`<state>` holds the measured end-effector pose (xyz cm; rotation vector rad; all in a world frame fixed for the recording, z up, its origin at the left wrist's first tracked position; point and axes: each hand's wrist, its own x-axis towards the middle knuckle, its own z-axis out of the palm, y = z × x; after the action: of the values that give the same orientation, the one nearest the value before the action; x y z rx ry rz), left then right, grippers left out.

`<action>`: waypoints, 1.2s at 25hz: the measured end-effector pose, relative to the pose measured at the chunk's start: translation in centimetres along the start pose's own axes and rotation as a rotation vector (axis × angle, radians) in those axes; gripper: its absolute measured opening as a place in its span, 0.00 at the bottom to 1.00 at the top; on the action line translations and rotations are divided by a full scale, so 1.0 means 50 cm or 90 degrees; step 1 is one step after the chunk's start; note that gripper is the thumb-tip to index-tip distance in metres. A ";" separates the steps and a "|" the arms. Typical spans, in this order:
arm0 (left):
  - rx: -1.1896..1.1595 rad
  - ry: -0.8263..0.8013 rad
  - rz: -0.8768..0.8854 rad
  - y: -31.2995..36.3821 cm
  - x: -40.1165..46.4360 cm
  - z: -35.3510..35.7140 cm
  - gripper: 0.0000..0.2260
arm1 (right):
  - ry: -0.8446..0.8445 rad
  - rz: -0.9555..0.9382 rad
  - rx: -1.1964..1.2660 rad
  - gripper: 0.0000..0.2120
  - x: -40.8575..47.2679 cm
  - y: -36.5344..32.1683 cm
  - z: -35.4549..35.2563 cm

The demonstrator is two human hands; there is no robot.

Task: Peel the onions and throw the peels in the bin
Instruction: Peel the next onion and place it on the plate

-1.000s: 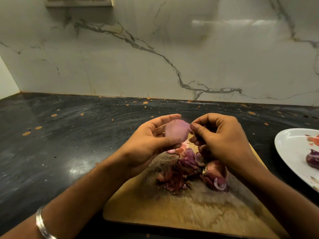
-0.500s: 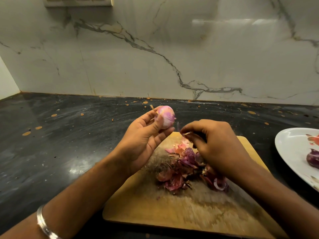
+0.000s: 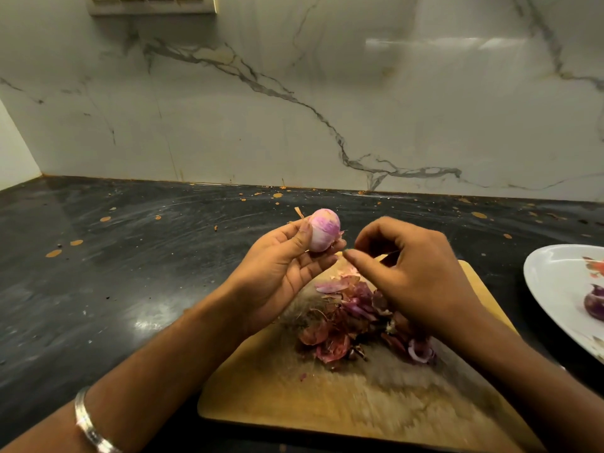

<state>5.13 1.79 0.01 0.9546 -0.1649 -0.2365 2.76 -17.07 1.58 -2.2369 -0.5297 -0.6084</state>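
1. Since a second before, the right hand (image 3: 421, 276) had let go of the onion (image 3: 323, 229) and drawn a little to the right; the strip of skin it had been pinching was no longer seen between its fingers.
2. The onion, earlier turned with a broad pale face toward the camera, now stood more on end, pink-white and mostly bare, with a dry stub poking out at its upper left.
3. That suggested this onion was nearly peeled, with perhaps only the stub and a few scraps left to pull away.
4. The left hand (image 3: 281, 273) grasped the onion between thumb and fingertips, raised above the far edge of the cutting board (image 3: 327, 400).
5. The right hand held nothing visible, its fingers loosely curled, thumb tip just beside the onion but apart from it.
6. The peels (image 3: 356, 318) lay heaped on the board's middle, under and between the hands; none had yet gone to a bin, and no bin was in view.
7. A white plate (image 3: 555, 282) at the tabletop's right edge carried another onion (image 3: 593, 305).
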 end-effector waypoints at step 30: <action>0.116 -0.015 0.036 -0.001 -0.011 0.002 0.26 | -0.044 -0.016 -0.016 0.07 0.002 -0.003 -0.003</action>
<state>4.56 1.82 0.01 1.1273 -0.2381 -0.1822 2.73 -17.06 1.83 -2.2845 -0.5890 -0.5541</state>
